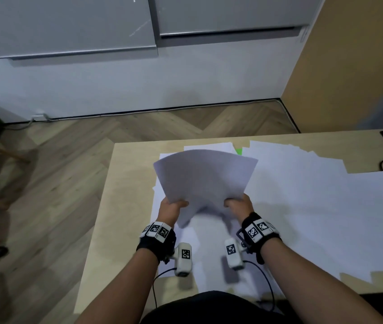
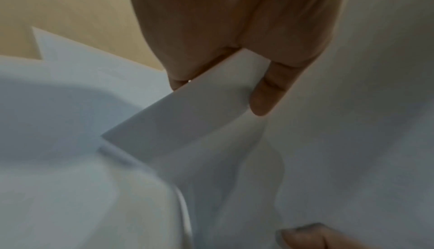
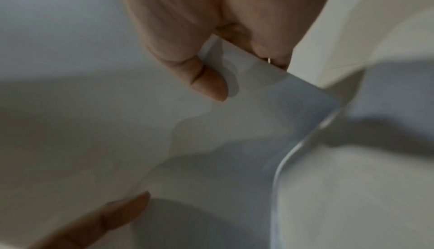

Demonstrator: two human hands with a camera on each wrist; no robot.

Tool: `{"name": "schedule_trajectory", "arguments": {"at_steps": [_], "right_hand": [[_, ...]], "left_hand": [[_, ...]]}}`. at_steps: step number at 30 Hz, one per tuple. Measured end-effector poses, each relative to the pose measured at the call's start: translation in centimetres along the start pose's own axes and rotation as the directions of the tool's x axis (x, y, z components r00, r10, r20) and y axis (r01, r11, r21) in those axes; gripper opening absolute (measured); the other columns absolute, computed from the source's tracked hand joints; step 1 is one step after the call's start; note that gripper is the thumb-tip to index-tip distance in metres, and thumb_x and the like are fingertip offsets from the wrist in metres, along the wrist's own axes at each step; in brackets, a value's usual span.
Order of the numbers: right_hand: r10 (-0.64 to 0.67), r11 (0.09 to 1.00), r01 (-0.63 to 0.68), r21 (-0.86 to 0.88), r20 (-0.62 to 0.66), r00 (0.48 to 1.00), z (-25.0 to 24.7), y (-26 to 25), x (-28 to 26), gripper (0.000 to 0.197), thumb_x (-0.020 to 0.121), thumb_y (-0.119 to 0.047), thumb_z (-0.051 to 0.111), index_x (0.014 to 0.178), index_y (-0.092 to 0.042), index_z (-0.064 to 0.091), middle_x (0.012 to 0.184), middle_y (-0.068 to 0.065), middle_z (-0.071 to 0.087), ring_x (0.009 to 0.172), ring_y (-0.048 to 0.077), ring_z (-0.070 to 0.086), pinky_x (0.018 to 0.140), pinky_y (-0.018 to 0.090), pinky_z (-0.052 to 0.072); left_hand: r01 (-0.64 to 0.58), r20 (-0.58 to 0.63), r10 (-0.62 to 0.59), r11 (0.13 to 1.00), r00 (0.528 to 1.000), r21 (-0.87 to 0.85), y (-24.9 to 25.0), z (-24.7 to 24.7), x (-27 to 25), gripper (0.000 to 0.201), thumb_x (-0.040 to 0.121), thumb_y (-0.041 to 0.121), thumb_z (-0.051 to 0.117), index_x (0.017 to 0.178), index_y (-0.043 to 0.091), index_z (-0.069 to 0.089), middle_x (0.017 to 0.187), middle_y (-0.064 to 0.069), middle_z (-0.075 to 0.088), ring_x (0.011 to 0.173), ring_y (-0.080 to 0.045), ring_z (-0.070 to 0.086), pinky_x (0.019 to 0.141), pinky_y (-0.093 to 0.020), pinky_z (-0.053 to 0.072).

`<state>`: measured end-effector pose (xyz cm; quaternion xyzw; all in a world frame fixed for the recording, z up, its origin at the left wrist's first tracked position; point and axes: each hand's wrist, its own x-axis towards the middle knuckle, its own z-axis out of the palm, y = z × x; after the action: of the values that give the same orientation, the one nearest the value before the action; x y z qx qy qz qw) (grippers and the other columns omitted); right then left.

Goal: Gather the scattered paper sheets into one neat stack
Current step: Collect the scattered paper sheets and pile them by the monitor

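Held sheets [image 1: 203,176] sat in the middle of the head view, lifted off the table [image 1: 125,183], fanned wide at the far edge and drooping at the near edge between the wrists. White, blank, a few sheets at least; exact count not readable. Left hand [image 1: 172,208] gripped the bundle's near left corner, thumb on top, fingers curled under. Right hand [image 1: 238,204] did the same at the near right corner. Left wrist view: the sheets' edge [image 2: 199,108] pinched between thumb and fingers, hand [image 2: 234,30] at top centre of the frame, a fingertip of the other hand at lower right. Right wrist view: same pinch, hand [image 3: 211,21] top centre, the held paper [image 3: 258,104] bent and blurred below it.

Loose sheets [image 1: 302,206] lay scattered flat on the table, overlapping, covering most of the centre and right of the tabletop, some under the held bundle. A green scrap [image 1: 238,150] peeked out at the far edge, just above the bundle. Both wrists wore black straps with marker blocks [image 1: 155,230] and small white cameras [image 1: 183,258], cables trailing toward the lower edge. Wood-pattern floor [image 1: 45,206] filled the left of the frame, grey cabinets [image 1: 69,26] the top, tan panel [image 1: 349,66] the upper right.
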<state>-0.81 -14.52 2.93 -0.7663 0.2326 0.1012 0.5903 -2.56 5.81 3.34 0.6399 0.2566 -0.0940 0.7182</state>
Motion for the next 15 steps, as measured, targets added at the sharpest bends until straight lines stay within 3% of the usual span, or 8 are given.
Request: {"name": "schedule_trajectory", "arguments": {"at_steps": [3, 7, 9, 12, 15], "right_hand": [[-0.042, 0.998, 0.043, 0.048, -0.030, 0.999, -0.2, -0.2, -0.7, 0.021, 0.074, 0.009, 0.058, 0.078, -0.010, 0.062, 0.070, 0.000, 0.061, 0.065, 0.016, 0.053, 0.055, 0.020, 0.043], [-0.052, 0.999, 0.051, -0.010, -0.027, 0.998, -2.0, 0.7, -1.2, 0.017, 0.074, 0.004, 0.057, 0.083, -0.010, 0.061, 0.073, 0.001, 0.061, 0.065, 0.017, 0.053, 0.056, 0.023, 0.042], [-0.003, 1.000, 0.003, -0.023, -0.017, 1.000, -3.0, 1.8, -1.1, 0.020, 0.073, 0.003, 0.056, 0.078, -0.016, 0.058, 0.070, -0.001, 0.060, 0.063, 0.018, 0.051, 0.054, 0.021, 0.042], [0.040, 0.999, -0.040, -0.008, -0.007, 0.999, -4.8, 2.9, -1.2, 0.024, 0.071, 0.007, 0.052, 0.072, -0.016, 0.047, 0.065, -0.002, 0.050, 0.058, 0.016, 0.039, 0.046, 0.016, 0.035], [0.032, 0.999, -0.032, 0.032, -0.021, 0.999, -7.5, 3.5, -0.9, 0.030, 0.070, 0.012, 0.049, 0.071, -0.016, 0.038, 0.065, -0.003, 0.040, 0.058, 0.016, 0.030, 0.042, 0.013, 0.027]], "left_hand": [[0.023, -0.039, -0.024, 0.999, 0.999, -0.044, 0.1, 0.2, -0.4, 0.047, 0.053, 0.013, 0.071, 0.100, 0.010, 0.067, 0.097, -0.010, 0.072, 0.087, -0.029, 0.066, 0.079, -0.038, 0.053], [0.044, 0.001, -0.044, 0.997, 0.999, -0.065, 0.0, 1.4, -0.9, 0.050, 0.055, 0.015, 0.071, 0.103, 0.004, 0.068, 0.087, -0.010, 0.073, 0.077, -0.029, 0.066, 0.069, -0.033, 0.053], [0.086, 0.002, -0.086, 0.995, 0.996, -0.045, -0.3, 2.5, -1.6, 0.040, 0.058, 0.009, 0.070, 0.097, 0.001, 0.068, 0.077, -0.010, 0.072, 0.069, -0.028, 0.065, 0.059, -0.030, 0.053], [0.147, -0.004, -0.148, 0.989, 0.989, -0.014, -0.7, 4.7, -2.6, 0.020, 0.075, -0.012, 0.063, 0.093, -0.005, 0.065, 0.068, -0.012, 0.065, 0.054, -0.021, 0.061, 0.045, -0.022, 0.049], [0.185, 0.011, -0.186, 0.981, 0.982, 0.055, -0.7, 7.5, -3.4, 0.014, 0.083, -0.012, 0.059, 0.094, -0.005, 0.059, 0.058, -0.010, 0.060, 0.041, -0.016, 0.056, 0.036, -0.016, 0.041]]}}
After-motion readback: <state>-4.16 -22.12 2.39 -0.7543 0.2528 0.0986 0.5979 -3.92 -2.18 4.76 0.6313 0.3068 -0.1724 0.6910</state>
